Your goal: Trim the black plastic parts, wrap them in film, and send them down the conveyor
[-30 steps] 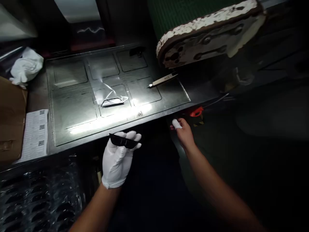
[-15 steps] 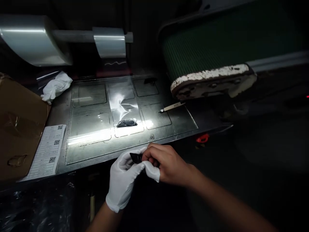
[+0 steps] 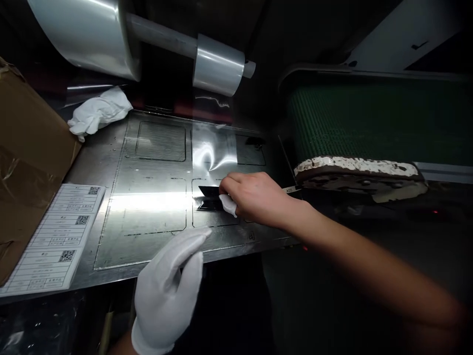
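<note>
My right hand (image 3: 254,199), bare but for a white covering at the thumb, is closed on a small glossy black piece (image 3: 208,191) with a slanted end. It is over the metal plate (image 3: 148,170). Just below the held piece, a second black piece (image 3: 210,205) shows on the plate, partly hidden by my fingers. My left hand (image 3: 168,291), in a white glove, is near the plate's front edge with its thumb apart from the fingers and nothing in it. A light-coloured tool handle marked A05 (image 3: 290,190) is mostly behind my right wrist.
Rolls of clear film (image 3: 218,64) hang on a bar at the back, one strip reaching the plate. A cardboard box (image 3: 29,162), label sheets (image 3: 55,236) and a crumpled white cloth (image 3: 101,111) lie left. A green conveyor belt (image 3: 369,123) juts in at right.
My right hand has carried the black piece forward from my left hand to over the plate, beside the other piece. My left hand has let go and moved down and left. The view has shifted.
</note>
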Demonstrator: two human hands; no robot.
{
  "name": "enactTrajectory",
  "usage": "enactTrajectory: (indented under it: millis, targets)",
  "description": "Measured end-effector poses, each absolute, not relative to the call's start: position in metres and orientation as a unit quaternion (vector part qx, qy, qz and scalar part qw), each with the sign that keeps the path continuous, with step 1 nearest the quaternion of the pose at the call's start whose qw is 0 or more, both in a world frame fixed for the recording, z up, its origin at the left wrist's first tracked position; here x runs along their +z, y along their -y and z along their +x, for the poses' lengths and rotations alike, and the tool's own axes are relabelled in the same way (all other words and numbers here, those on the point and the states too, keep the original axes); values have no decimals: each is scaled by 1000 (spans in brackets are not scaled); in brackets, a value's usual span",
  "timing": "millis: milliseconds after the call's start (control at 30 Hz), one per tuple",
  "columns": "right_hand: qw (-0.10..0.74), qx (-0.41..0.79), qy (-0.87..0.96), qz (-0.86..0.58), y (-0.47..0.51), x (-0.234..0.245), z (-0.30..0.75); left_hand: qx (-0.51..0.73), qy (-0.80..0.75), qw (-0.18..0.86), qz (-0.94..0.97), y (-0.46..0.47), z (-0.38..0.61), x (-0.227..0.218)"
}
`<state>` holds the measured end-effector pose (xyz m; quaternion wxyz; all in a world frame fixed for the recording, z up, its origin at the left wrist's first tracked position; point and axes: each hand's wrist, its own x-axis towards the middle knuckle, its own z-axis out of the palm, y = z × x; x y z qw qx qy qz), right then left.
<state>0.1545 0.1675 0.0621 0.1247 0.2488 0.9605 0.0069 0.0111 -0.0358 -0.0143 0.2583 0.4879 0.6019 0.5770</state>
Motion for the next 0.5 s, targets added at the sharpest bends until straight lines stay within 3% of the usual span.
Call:
enactTrajectory:
  millis: [300, 500]
  targets:
    - [131, 34, -964, 228, -178, 46, 140, 576, -551, 246, 552, 34, 9, -16]
    - [28, -90, -957, 276, -167, 43, 178, 574, -543, 223, 571, 36, 3, -21]
